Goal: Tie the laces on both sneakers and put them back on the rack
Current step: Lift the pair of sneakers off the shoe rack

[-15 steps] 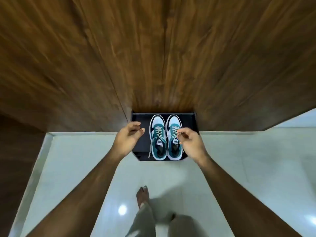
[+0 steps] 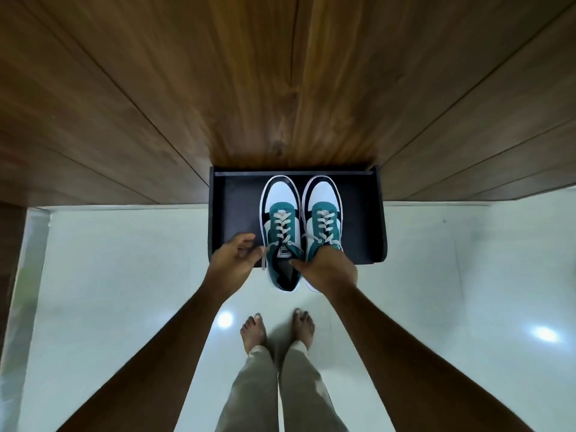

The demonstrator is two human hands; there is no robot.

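pair of teal-and-white sneakers (image 2: 300, 226) held on the black rack (image 2: 237, 210), heels over its front edge, laces loose and untied, gripped at the collars by right hand (image 2: 330, 269); left hand (image 2: 233, 260) half-curled, empty; tying and return outstanding.

Beyond the hands I see a wall (image 2: 280, 76) of dark brown wood panels, their grain and seams running away from me. A further wood panel (image 2: 12, 251) stands far to the left of the hands. Below and to both sides of them spreads a glossy pale floor (image 2: 124, 275), with bright spots of light (image 2: 225, 319) reflected in it.
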